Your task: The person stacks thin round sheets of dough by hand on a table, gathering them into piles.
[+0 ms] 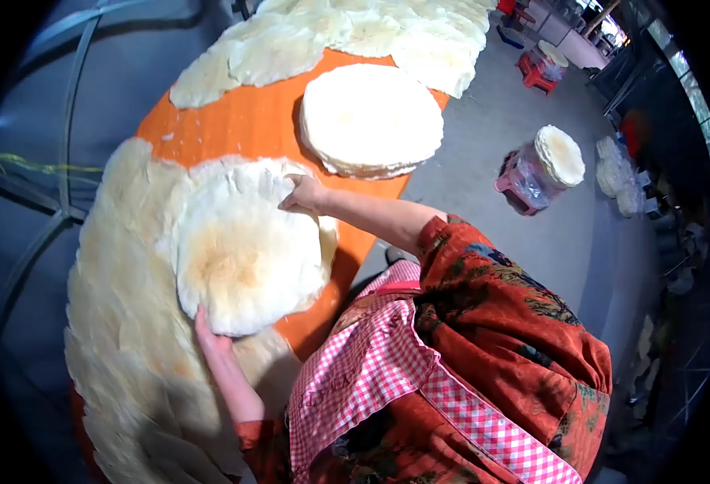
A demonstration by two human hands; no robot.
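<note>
A large round flatbread [250, 242], pale with a browned middle, lies tilted over the other thin breads on the table. My right hand [305, 194] grips its upper right edge, thumb and fingers partly spread over the rim. At the lower left edge, my left hand [213, 335] holds the rim with its thumb in sight and the other fingers hidden beneath the bread. Overlapping thin flatbreads [121, 323] spread along the left of the table. A round stack of flatbreads [371, 117] stands beyond my right hand.
The orange table [226, 125] shows between the breads, and more thin breads [339, 32] cover its far end. On the grey floor [476, 145], plastic-wrapped bread stacks [559, 156] rest on red stools [536, 74]. Metal bars [66, 121] run along the left.
</note>
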